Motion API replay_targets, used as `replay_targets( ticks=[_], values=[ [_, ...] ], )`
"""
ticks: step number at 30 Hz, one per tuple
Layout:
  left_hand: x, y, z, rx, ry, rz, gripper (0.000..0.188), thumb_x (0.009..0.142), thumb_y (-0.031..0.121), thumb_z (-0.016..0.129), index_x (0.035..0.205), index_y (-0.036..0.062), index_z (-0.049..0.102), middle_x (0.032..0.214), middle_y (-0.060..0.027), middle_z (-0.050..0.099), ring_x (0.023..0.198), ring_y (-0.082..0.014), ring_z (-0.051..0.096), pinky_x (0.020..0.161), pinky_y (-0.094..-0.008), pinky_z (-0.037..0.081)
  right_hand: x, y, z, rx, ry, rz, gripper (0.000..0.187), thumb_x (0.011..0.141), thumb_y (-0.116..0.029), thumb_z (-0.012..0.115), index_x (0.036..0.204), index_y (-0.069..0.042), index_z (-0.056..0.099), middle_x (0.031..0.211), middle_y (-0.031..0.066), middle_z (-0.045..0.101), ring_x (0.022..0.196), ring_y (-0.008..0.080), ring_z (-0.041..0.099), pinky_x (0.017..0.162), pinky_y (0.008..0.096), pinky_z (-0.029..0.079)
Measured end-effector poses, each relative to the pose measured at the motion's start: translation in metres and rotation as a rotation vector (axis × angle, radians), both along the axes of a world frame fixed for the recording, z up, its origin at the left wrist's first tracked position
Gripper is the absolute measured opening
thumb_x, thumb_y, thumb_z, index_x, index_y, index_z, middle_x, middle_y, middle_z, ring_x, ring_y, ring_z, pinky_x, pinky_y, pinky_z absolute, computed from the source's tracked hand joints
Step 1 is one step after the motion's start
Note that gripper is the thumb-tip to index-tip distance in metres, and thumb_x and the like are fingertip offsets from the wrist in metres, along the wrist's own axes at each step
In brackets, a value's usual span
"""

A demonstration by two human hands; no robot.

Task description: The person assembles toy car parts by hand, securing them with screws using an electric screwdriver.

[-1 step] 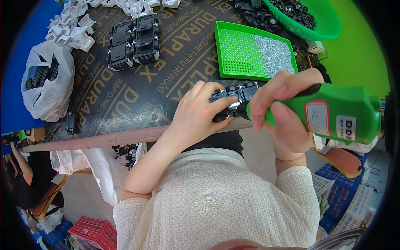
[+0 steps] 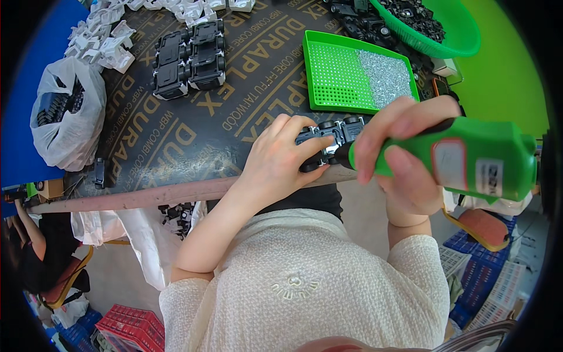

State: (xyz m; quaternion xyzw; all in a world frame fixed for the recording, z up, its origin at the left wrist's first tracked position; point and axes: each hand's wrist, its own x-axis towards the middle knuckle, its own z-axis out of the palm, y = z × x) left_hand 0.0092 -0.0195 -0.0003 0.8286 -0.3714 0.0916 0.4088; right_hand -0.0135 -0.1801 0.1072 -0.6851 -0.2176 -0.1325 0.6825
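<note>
My left hand [image 2: 274,154] is closed on a toy car [image 2: 342,130] at the near edge of the table, its thumb and fingers on either side. The car lies wheels up, with a dark underside and a silvery white part in its middle. My right hand [image 2: 404,167] is wrapped round a green electric screwdriver [image 2: 495,154], held nearly level. Its dark nose points left at the car, just beside my left fingers. Whether the bit touches a screw is hidden. Beyond the car, a green perforated tray [image 2: 334,70] holds many small silver screws [image 2: 387,76].
Several toy cars [image 2: 190,58] stand in a block, wheels up. White plastic shells [image 2: 102,44] lie at the far left, above a bag [image 2: 70,141] of dark parts. A green basket [image 2: 466,29] of black parts stands far right. Another person's arm [image 2: 34,232] shows at left.
The screwdriver and my right hand have shifted very slightly and look blurred now. My left hand and the toy car stay in place.
</note>
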Motion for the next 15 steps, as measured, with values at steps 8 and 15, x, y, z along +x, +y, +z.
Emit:
replay_targets(
  ticks=[8, 15],
  values=[
    [-0.002, -0.003, 0.001, -0.107, 0.080, 0.047, 0.091, 0.057, 0.010, 0.081, 0.136, 0.0112, 0.036, 0.097, -0.0074, 0.056, 0.091, -0.0265, 0.053, 0.079, -0.0372, 0.047, -0.015, 0.003, 0.006, 0.187, -0.120, 0.154, 0.024, 0.083, -0.005, 0.052, 0.104, -0.003, 0.040, 0.085, 0.0206, 0.054, 0.048, 0.0217, 0.054, 0.047, 0.0327, 0.048],
    [0.000, -0.005, -0.009, -0.110, 0.032, 0.040, 0.100, 0.052, 0.007, 0.082, 0.139, 0.0131, 0.033, 0.100, -0.0081, 0.057, 0.091, -0.0274, 0.052, 0.080, -0.0377, 0.046, -0.015, 0.013, -0.003, 0.042, -0.140, 0.144, 0.024, 0.088, -0.008, 0.057, 0.105, -0.003, 0.040, 0.085, 0.0204, 0.056, 0.052, 0.0223, 0.057, 0.050, 0.0337, 0.050]
  ],
)
